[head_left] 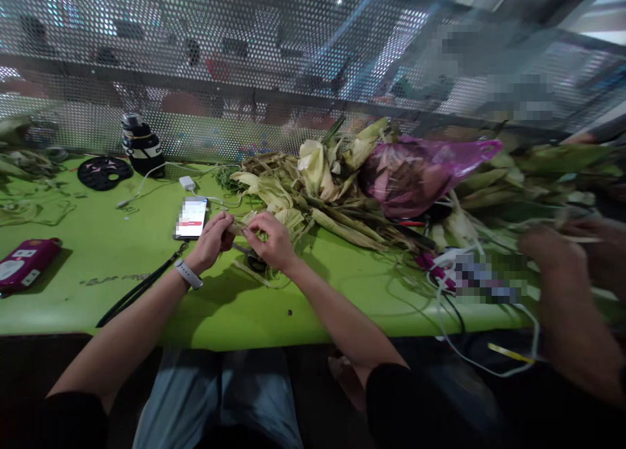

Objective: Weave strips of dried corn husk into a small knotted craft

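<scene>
My left hand (215, 237), with a white wristband, and my right hand (271, 239) meet over the green table (147, 292). Both are closed in a pinch on a pale strip of corn husk (238, 229) held between them. Right behind my hands lies a heap of corn husks and leaves (313, 188). A small dark object sits on the table under my right hand, mostly hidden.
A phone (192, 217) with a lit screen lies left of my hands, with a white charger (186, 182). A purple plastic bag (420, 172) sits on the heap. A black bottle (141, 146), a pink case (24, 263), and another person's hand (557, 250) at right.
</scene>
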Demonstrator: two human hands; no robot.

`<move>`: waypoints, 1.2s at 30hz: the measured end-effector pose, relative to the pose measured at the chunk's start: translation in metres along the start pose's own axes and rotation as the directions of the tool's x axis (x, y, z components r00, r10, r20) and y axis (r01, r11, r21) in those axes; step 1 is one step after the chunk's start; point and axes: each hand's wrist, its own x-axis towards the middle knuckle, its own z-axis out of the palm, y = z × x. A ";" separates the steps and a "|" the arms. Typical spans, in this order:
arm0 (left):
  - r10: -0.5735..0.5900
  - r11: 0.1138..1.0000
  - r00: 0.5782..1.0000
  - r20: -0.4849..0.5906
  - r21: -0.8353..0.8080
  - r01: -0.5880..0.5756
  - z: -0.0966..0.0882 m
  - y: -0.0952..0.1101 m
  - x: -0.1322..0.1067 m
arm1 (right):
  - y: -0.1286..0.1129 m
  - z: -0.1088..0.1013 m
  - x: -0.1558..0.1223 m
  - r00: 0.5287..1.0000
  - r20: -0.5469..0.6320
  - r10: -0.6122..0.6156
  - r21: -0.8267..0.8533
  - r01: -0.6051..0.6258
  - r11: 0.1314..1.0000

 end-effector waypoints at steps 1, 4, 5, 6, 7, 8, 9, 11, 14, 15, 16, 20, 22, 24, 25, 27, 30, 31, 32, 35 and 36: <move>0.017 1.000 1.000 0.006 0.008 -0.017 0.000 0.000 0.000 | 0.000 0.000 0.000 1.000 0.003 0.002 0.003 -0.002 1.000; 0.071 0.994 0.997 0.041 0.076 -0.074 0.000 0.003 -0.002 | 0.000 0.000 0.001 1.000 0.014 0.013 0.006 -0.013 1.000; 0.083 0.991 0.995 0.057 0.104 -0.088 0.000 0.004 -0.003 | 0.001 0.000 0.001 1.000 0.013 0.017 0.006 -0.017 1.000; 0.088 0.987 0.993 0.075 0.126 -0.097 0.001 0.005 -0.003 | 0.002 0.000 0.001 1.000 0.008 0.020 0.005 -0.020 1.000; 0.088 0.985 0.992 0.089 0.138 -0.100 0.000 0.005 -0.004 | 0.002 0.000 0.002 1.000 -0.002 0.020 0.006 -0.020 1.000; 0.086 0.985 0.991 0.102 0.143 -0.101 0.000 0.006 -0.004 | 0.003 0.000 0.002 1.000 -0.012 0.016 0.009 -0.016 1.000; 0.083 0.984 0.990 0.113 0.147 -0.099 -0.001 0.006 -0.004 | 0.004 0.000 0.002 1.000 -0.022 0.010 0.010 -0.010 1.000; 0.078 0.983 0.989 0.124 0.153 -0.097 -0.002 0.006 -0.003 | 0.006 0.000 0.002 0.999 -0.033 -0.003 0.009 0.003 1.000; 0.079 0.983 0.990 0.117 0.158 -0.097 -0.003 0.005 -0.002 | 0.007 -0.001 0.003 0.999 -0.034 -0.010 0.003 0.010 1.000; 0.080 0.983 0.990 0.115 0.158 -0.098 -0.004 0.005 -0.002 | 0.007 -0.001 0.003 0.999 -0.039 -0.006 0.001 0.006 1.000; 0.080 0.983 0.990 0.116 0.155 -0.098 -0.004 0.005 -0.002 | 0.008 -0.002 0.004 0.999 -0.046 0.000 0.000 0.000 1.000; 0.047 0.990 0.992 0.117 0.123 -0.061 -0.006 0.001 0.002 | 0.010 -0.003 0.004 0.998 -0.065 0.021 -0.018 -0.022 1.000; 0.031 0.993 0.995 0.095 0.107 -0.041 -0.007 -0.002 0.004 | 0.012 -0.003 0.004 0.998 -0.060 0.029 -0.037 -0.031 0.999; 0.015 0.996 0.997 0.069 0.083 -0.020 -0.007 -0.005 0.005 | 0.013 -0.002 0.003 0.998 -0.055 0.037 -0.060 -0.041 0.997; 0.006 0.998 0.998 0.056 0.060 -0.009 -0.007 -0.007 0.006 | 0.014 -0.002 0.003 0.998 -0.055 0.036 -0.069 -0.040 0.997; -0.012 1.000 1.000 0.024 -0.004 0.012 -0.006 -0.008 0.006 | 0.014 -0.001 0.003 0.998 -0.055 0.020 -0.088 -0.025 0.996; -0.040 0.996 0.999 -0.005 -0.081 0.039 -0.004 -0.009 0.006 | 0.013 -0.001 0.002 0.999 -0.049 -0.002 -0.103 -0.003 0.995; -0.046 0.996 0.999 -0.007 -0.083 0.045 -0.004 -0.009 0.006 | 0.012 -0.002 0.002 0.999 -0.043 0.002 -0.098 -0.006 0.995; -0.047 0.997 0.999 -0.004 -0.068 0.047 -0.004 -0.008 0.006 | 0.012 -0.003 0.003 0.999 -0.038 0.014 -0.084 -0.017 0.996; -0.023 0.999 0.999 0.027 0.041 0.022 -0.004 -0.005 0.003 | 0.012 -0.008 0.005 0.994 -0.057 0.096 -0.002 -0.096 0.995; -0.015 0.997 0.999 0.050 0.079 0.011 -0.004 -0.003 0.002 | 0.013 -0.009 0.006 0.989 -0.062 0.135 0.032 -0.133 0.991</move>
